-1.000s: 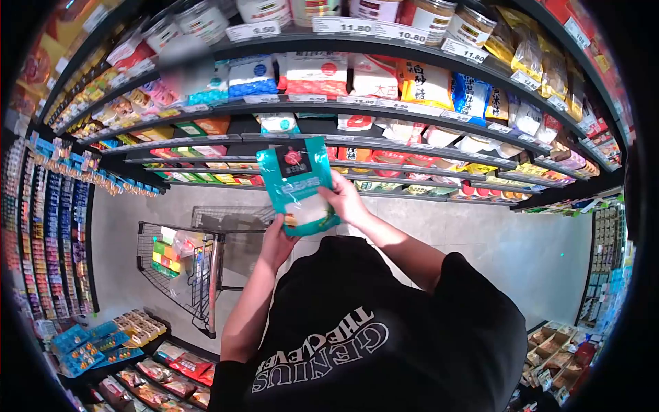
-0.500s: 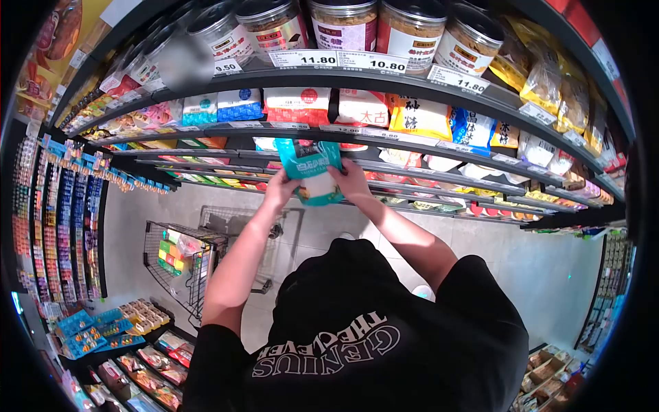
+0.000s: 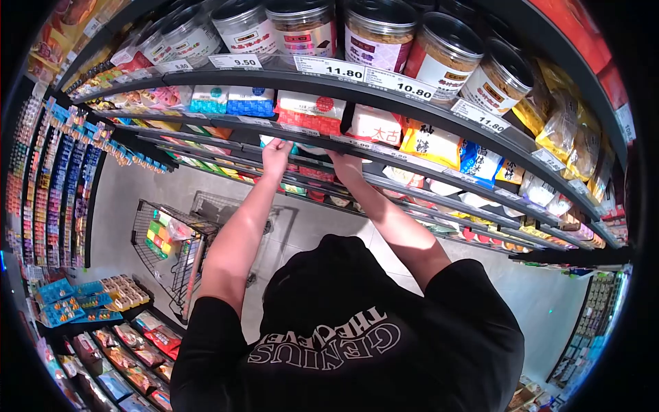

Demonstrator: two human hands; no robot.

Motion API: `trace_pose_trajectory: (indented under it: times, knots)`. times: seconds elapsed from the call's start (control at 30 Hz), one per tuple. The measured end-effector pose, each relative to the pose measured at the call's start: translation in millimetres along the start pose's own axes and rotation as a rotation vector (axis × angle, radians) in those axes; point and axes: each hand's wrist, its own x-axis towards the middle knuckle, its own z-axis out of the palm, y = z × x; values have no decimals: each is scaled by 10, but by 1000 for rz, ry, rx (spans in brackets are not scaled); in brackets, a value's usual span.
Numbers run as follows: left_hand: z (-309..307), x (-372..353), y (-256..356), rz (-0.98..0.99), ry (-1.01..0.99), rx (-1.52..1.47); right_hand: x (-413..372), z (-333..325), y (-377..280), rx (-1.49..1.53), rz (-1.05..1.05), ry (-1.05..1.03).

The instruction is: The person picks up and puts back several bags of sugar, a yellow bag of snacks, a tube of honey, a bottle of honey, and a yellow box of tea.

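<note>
A teal bag (image 3: 295,148) lies in the shelf row under the sugar packs, mostly hidden by the shelf edge above it; only slivers of it show between my hands. At its left side, my left hand (image 3: 276,155) has thumb and fingers pressed together on its edge. My right hand (image 3: 347,167) reaches into the same row at the bag's right, its fingers lost in the shadow under the shelf. Just above are a red-and-white pack (image 3: 310,112) and a white-and-red pack (image 3: 375,127).
Lidded jars (image 3: 381,34) line the upper shelf above price tags (image 3: 343,71). Yellow (image 3: 431,145) and blue (image 3: 479,165) bags stand to the right. A wire shopping cart (image 3: 175,257) with goods inside is on the floor at left. Further racks (image 3: 51,199) stand beyond it.
The teal bag has gone from in front of the shelves into the row below the sugar packs, both hands moving forward with it. The view has turned slightly.
</note>
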Motion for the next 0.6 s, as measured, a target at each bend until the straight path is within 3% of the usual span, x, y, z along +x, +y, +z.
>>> trace_pose_trajectory:
  times: [0.2,0.27,0.5,0.6]
  knots:
    - [-62,71,-267,111,7,-24,-101,6,89,-22,133,-29]
    - [-35,57,-255,111,140,-35,-74,47,171,-18,149,-27]
    - [-447,-387,-355,-97,69,-156,-150,0,131,-197,-16,152]
    - [-881,-940,-527,-235,77,-122,-235,-88,162,-81,58,16]
